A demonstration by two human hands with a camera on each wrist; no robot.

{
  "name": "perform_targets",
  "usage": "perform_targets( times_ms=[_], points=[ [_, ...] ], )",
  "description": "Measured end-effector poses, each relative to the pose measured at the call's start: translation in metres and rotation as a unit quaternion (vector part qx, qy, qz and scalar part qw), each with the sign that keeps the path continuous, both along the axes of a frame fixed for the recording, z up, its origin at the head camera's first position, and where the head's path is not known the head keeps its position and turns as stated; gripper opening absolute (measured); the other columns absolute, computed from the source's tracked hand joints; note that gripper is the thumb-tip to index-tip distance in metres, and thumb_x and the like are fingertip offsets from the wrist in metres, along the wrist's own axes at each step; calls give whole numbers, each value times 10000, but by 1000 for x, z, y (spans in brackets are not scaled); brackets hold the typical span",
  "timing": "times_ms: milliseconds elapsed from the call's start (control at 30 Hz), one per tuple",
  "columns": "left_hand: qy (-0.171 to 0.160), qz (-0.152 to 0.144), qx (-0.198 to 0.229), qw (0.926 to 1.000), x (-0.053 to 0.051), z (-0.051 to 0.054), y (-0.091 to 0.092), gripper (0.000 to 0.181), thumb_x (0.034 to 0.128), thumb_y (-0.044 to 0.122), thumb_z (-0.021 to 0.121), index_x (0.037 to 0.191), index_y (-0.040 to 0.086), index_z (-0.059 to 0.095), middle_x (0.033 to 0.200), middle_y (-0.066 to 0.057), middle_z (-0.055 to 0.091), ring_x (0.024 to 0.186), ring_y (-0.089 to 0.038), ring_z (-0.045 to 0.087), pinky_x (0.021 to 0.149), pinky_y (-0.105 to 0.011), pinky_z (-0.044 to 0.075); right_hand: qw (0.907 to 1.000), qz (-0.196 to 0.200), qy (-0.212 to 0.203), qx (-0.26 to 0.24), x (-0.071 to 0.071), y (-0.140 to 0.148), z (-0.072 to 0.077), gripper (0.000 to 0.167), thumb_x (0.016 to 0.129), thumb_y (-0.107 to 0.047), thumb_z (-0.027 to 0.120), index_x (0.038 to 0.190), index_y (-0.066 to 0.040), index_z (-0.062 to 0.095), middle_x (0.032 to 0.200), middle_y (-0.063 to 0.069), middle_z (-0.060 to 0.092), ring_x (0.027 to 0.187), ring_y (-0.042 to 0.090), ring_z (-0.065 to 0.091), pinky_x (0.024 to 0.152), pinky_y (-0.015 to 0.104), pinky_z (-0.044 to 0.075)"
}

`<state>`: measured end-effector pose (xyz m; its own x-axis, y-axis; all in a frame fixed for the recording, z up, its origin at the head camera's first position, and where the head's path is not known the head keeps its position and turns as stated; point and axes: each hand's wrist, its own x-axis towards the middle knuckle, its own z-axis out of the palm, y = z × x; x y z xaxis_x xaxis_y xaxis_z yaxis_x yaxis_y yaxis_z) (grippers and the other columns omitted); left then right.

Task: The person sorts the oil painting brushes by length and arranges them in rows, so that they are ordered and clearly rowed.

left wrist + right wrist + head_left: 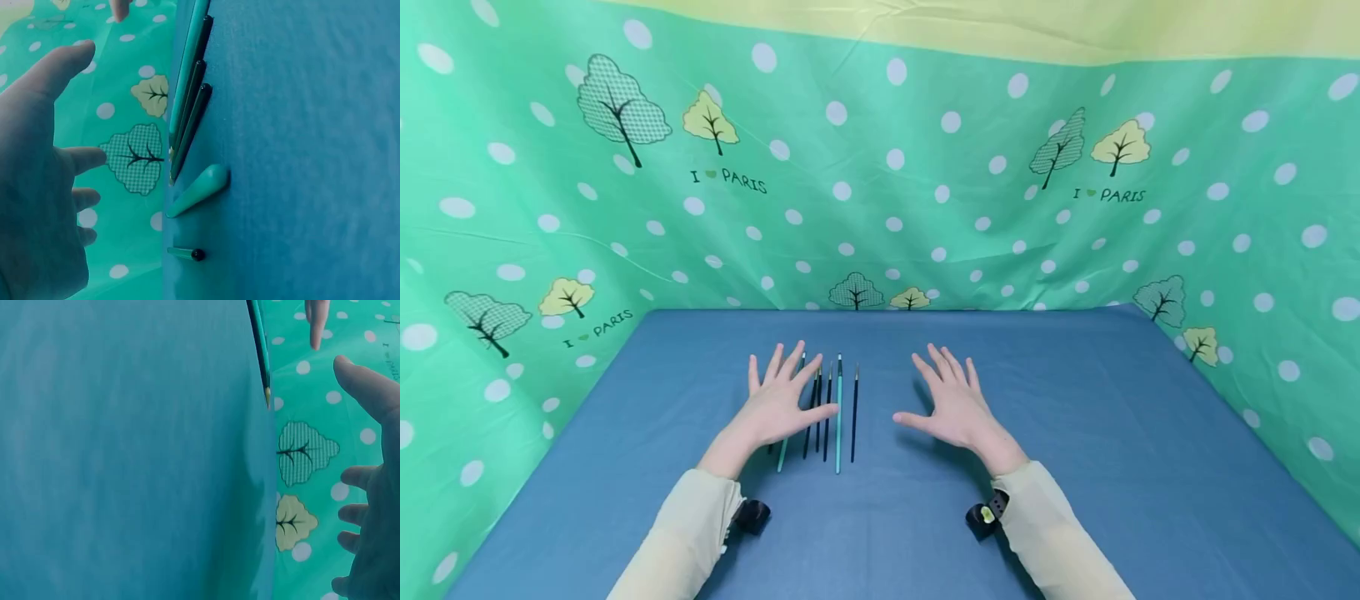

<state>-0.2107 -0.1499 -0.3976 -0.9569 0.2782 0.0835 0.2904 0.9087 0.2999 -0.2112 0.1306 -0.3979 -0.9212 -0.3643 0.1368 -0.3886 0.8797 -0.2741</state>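
Observation:
Several slim paintbrushes lie side by side on the blue cloth, bristles toward the back. A turquoise brush (838, 425) and a black brush (854, 421) are at the right of the row. Above the row's left part my left hand (778, 408) hovers with spread fingers, hiding some brushes. In the left wrist view, a turquoise handle end (203, 187) and a dark-tipped handle (187, 254) show below that hand. My right hand (955, 408) hangs over bare cloth to the right of the brushes, fingers spread, holding nothing.
The blue cloth (1112, 433) covers the table. A green polka-dot curtain (895, 200) with tree prints rises behind it and along both sides. Each wrist wears a small black camera, one on the left (752, 517) and one on the right (982, 521).

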Motion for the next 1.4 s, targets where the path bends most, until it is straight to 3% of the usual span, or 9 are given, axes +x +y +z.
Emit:
perform_targets(
  times_ms=[200, 500, 633, 767, 900, 1100, 1233, 1400],
  points=[
    [-38, 11, 308, 9995, -1, -3, -7, 837, 783, 626, 533, 1439, 168, 288, 1518, -130, 111, 1377, -388, -8, 1023, -613, -88, 9997, 54, -165, -141, 1, -15, -1, 914, 741, -670, 544, 1451, -175, 251, 1506, 75, 189, 1382, 285, 153, 1083, 538, 76],
    [-213, 134, 854, 9960, -2, -2, -14, 759, 829, 454, 594, 1407, 43, 325, 1451, -214, 258, 1306, -440, 230, 1005, -616, 200, 9966, 190, -677, -433, -1, -41, -1, 790, 790, -498, 621, 1415, -113, 330, 1437, 93, 324, 1304, 290, 329, 1017, 497, 301],
    [-247, 151, 1159, 9928, -2, -3, -20, 704, 842, 358, 610, 1389, 5, 341, 1409, -235, 319, 1274, -429, 303, 988, -572, 285, 9921, 271, -910, -815, -1, -51, -2, 722, 804, -433, 636, 1381, -81, 381, 1354, 103, 420, 1218, 270, 435, 977, 449, 367],
    [-296, 181, 1453, 9888, -5, -7, -25, 656, 850, 290, 613, 1373, -15, 359, 1370, -242, 365, 1237, -412, 366, 966, -543, 334, 9828, 241, -1229, -1358, -1, -59, -2, 636, 818, -351, 647, 1338, -52, 433, 1236, 100, 507, 1038, 229, 535, 850, 393, 448],
    [-383, 413, 1752, 9829, -8, -10, -29, 609, 859, 245, 603, 1364, -9, 378, 1343, -233, 394, 1181, -395, 435, 915, -524, 392, 9751, 85, -1376, -1736, -4, -67, -4, 581, 815, -288, 665, 1299, -31, 473, 1132, 86, 561, 863, 167, 551, 730, 328, 461],
    [-590, 1038, 2146, 9694, -13, -14, -34, 550, 868, 179, 580, 1348, -21, 398, 1270, -219, 457, 1079, -353, 517, 798, -444, 475, 9644, -265, -1653, -2047, -9, -77, -10, 530, 811, -247, 675, 1270, -40, 509, 1059, 67, 580, 800, 146, 552, 702, 316, 459],
    [-767, 1272, 2301, 9618, -17, -15, -36, 543, 860, 161, 587, 1335, -34, 411, 1212, -223, 486, 1003, -321, 543, 751, -402, 485, 9624, -522, -1605, -2128, -12, -81, -14, 500, 798, -245, 688, 1240, -61, 543, 998, 39, 579, 790, 146, 527, 693, 319, 439],
    [-1016, 1372, 2266, 9589, -20, -15, -36, 549, 847, 145, 597, 1328, -46, 413, 1185, -227, 514, 980, -314, 551, 759, -400, 477, 9629, -669, -1411, -2203, -16, -85, -18, 492, 761, -252, 724, 1190, -54, 584, 880, 22, 555, 734, 158, 473, 631, 301, 390]
  ],
)
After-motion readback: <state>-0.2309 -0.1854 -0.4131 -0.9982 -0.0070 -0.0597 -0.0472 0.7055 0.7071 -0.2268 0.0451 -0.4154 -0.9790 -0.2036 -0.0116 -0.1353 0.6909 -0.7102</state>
